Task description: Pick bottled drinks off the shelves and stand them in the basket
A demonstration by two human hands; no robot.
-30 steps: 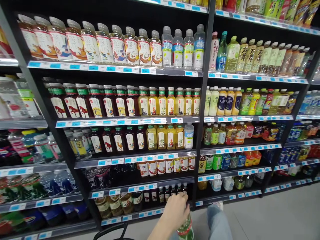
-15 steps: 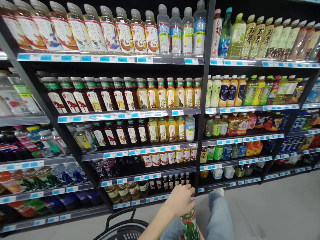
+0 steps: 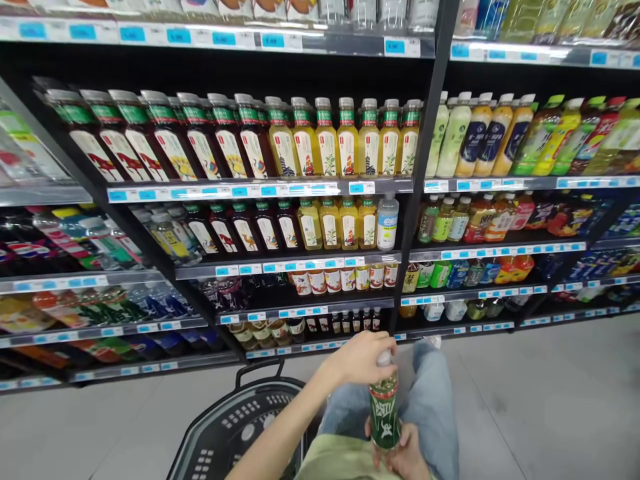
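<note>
A drink bottle point(image 3: 384, 413) with a dark green label, white lettering and a pale cap stands nearly upright in front of my lap. My left hand point(image 3: 363, 358) comes over it from the left, its fingers closed around the cap and neck. Down at the base, my right hand point(image 3: 406, 455) grips the bottle from below and the right side. Behind it are my jeans-clad legs point(image 3: 434, 400), and part of my light green top point(image 3: 333, 459) shows beneath my left forearm.
A dark shopping basket point(image 3: 200, 427) with a raised handle stands on the grey floor point(image 3: 550, 400), left of my legs. Ahead, black shelves point(image 3: 165, 270) hold many bottled drinks above price-tag strips. A black upright post point(image 3: 431, 127) divides the shelf bays.
My view has tilted downward, so more of the basket, bottle and my lap shows. The bottle's label now faces up in plain sight. Both hands keep their hold on the bottle.
</note>
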